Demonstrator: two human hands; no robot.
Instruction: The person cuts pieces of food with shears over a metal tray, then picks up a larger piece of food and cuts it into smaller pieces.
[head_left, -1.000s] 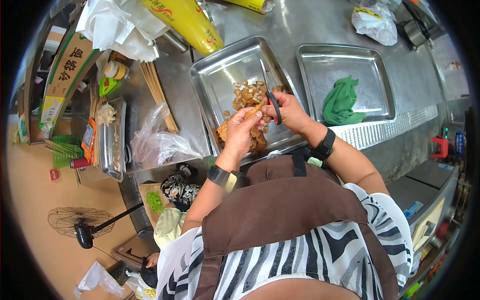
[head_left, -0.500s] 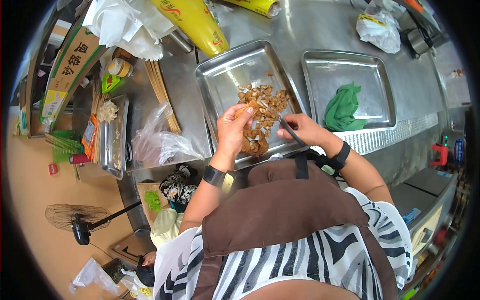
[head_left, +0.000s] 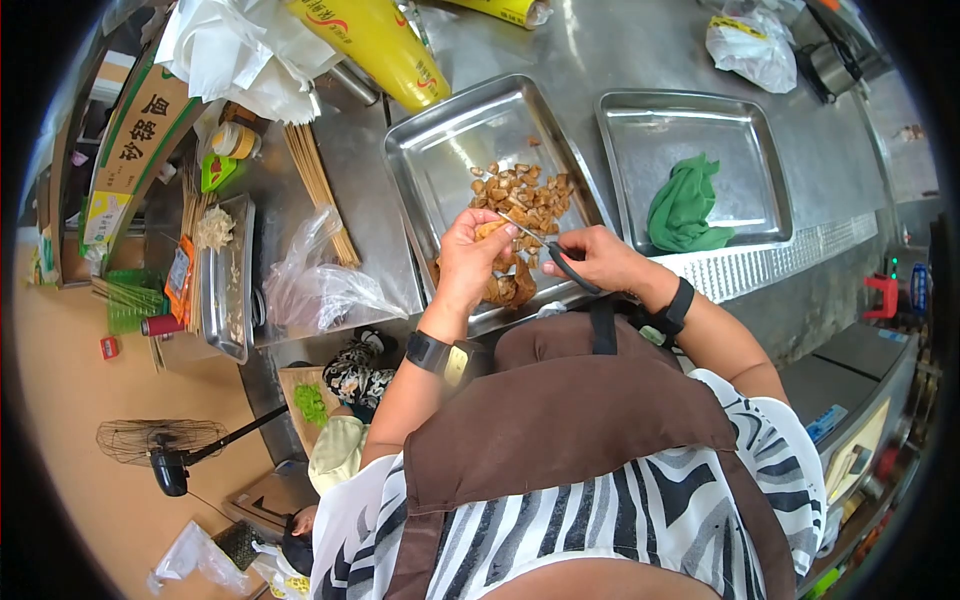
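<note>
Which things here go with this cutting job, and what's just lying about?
In the job:
scissors in right hand
food piece in left hand
cut pieces
their tray

Seemingly lying about:
green cloth
thin sticks
clear bag

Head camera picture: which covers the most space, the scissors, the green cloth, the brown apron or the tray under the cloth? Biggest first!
Brown apron
Tray under the cloth
Green cloth
Scissors

The steel counter (head_left: 560,55) is holding two metal trays (head_left: 440,140) (head_left: 620,130) centrally and right, skewers (head_left: 322,195) left.
</note>
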